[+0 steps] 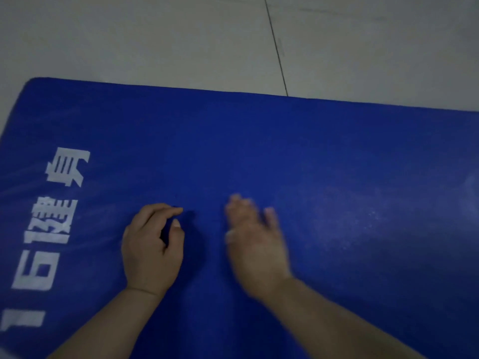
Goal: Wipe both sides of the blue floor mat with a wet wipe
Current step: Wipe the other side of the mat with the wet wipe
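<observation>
Flat blue foam floor mat [285, 156] with white lettering lay on pale tiled floor [155, 35]. Left hand [151, 247] loosely curled, holding nothing. Right hand [255, 242] blurred, fingers spread over mat.

Hands [204, 244] — on blue mat [337, 164]
</observation>
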